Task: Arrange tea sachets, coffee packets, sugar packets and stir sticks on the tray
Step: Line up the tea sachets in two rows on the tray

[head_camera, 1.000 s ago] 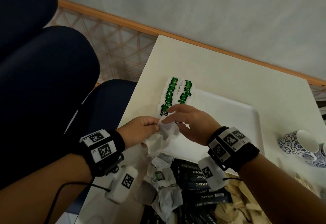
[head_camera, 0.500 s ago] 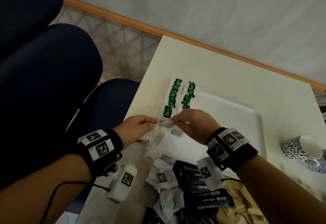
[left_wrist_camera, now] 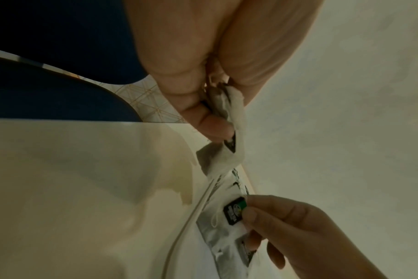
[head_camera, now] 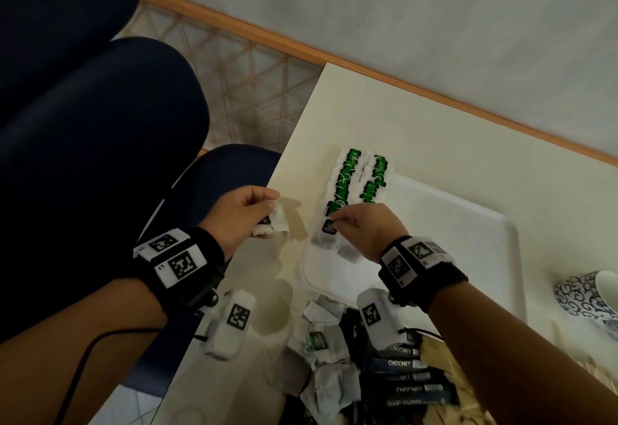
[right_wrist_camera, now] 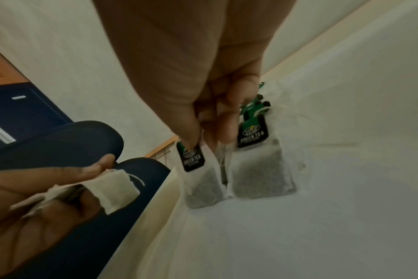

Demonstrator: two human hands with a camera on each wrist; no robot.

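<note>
My right hand (head_camera: 336,220) pinches the black-and-green tag of a tea sachet (head_camera: 329,229) at the near end of two rows of tea sachets (head_camera: 349,174) on the left part of the white tray (head_camera: 468,224). In the right wrist view its fingertips (right_wrist_camera: 191,137) hold that sachet (right_wrist_camera: 196,169) beside a lying sachet (right_wrist_camera: 258,166). My left hand (head_camera: 267,212) hovers over the table left of the tray and grips a small bunch of tea sachets (head_camera: 276,224), also visible in the left wrist view (left_wrist_camera: 229,117).
Near me on the table lies a pile of loose tea sachets (head_camera: 321,357), black CHOCMET coffee packets (head_camera: 408,374) and wooden stir sticks (head_camera: 468,394). A patterned cup (head_camera: 588,294) stands right of the tray. A dark blue chair (head_camera: 100,157) is on the left.
The hands were together over the tray's near-left corner; now they are apart. The left hand moved left with its bunch, and the right hand brought one sachet down at the row's near end.
</note>
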